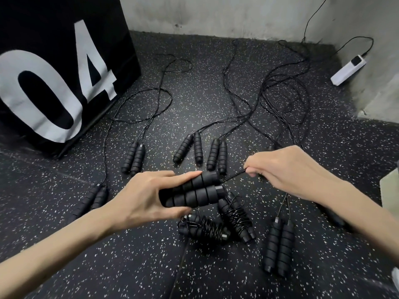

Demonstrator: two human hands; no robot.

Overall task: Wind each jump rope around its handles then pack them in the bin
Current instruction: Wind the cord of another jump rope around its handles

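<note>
My left hand (146, 197) grips a pair of black ribbed jump rope handles (194, 190) held side by side above the floor. My right hand (287, 167) pinches that rope's thin black cord (234, 176) just past the handle ends, pulled taut. Two wound bundles lie right below: one (205, 228) and another (236, 217), cord coiled around their handles. Unwound handle pairs lie around: far left (133, 158), middle (190, 148), next to it (217, 155), near left (95, 198), near right (278, 248). Their cords (254, 98) trail away in loose tangles.
A big black box with a white "04" (54, 78) stands at the left. A white power strip (348, 70) with its cable lies by the far right wall. A pale object's edge (389, 190) shows at the right border. The floor is dark speckled rubber.
</note>
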